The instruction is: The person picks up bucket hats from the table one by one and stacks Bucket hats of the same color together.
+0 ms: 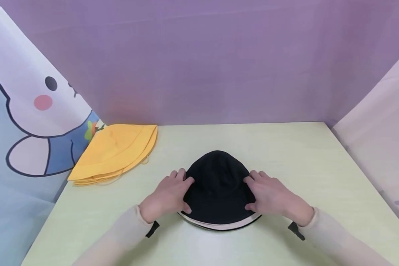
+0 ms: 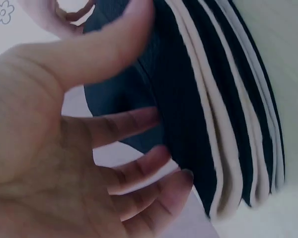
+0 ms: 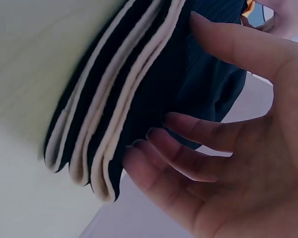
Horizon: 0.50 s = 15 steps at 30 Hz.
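A black bucket hat (image 1: 217,192), folded flat, lies on top of a small stack of similar hats at the front middle of the table. In both wrist views the layered brims (image 2: 213,124) show black cloth with a pale lining. My left hand (image 1: 169,192) touches the top hat's left side, thumb near the brim and fingers spread loosely towards the crown. On the opposite side, my right hand (image 1: 272,194) rests its fingertips against the cloth in much the same way. Neither hand's fingers are curled round the hat.
Folded yellow hats (image 1: 116,151) lie stacked at the table's back left, a thin cord loop hanging at their edge. A purple backdrop (image 1: 219,66) stands behind the pale table (image 1: 286,147). Fabric walls, the left one with a cartoon rabbit (image 1: 46,111), flank both sides.
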Tool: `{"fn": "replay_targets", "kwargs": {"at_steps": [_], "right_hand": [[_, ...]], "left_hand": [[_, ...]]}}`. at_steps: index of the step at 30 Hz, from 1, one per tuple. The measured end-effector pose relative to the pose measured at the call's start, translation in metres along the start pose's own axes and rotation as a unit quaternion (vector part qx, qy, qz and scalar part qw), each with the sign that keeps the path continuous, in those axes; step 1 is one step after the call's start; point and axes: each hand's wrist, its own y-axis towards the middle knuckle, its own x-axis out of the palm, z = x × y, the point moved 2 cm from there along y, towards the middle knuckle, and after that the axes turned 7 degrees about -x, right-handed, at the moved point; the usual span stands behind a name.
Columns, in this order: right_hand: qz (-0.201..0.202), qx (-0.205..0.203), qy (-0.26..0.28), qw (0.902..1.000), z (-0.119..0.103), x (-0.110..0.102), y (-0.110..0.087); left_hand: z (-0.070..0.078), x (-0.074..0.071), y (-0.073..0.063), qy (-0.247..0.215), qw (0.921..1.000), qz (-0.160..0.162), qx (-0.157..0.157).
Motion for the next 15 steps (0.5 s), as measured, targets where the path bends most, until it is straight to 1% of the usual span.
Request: {"fn": "replay_targets", "kwargs": {"at_steps": [4,8,12,15], "right_hand": [[0.004,0.001,-0.004,1.0,0.003,0.0,0.002],[0.001,0.006,-0.004,1.0,0.008,-0.001,0.006],[-0.001,0.014,0.002,0.9999,0.016,-0.002,0.012],[-0.002,0.027,0.009,0.9996,0.023,-0.002,0.016]], "left_hand": [[0.006,0.001,0.004,0.014,0.9998,-0.001,-0.012],[0.012,-0.001,0.01,0.022,0.9993,0.0,-0.029],[0.015,-0.002,0.02,0.036,0.9982,0.0,-0.048],[0.016,-0.002,0.027,0.045,0.9974,0.002,-0.056]]}}
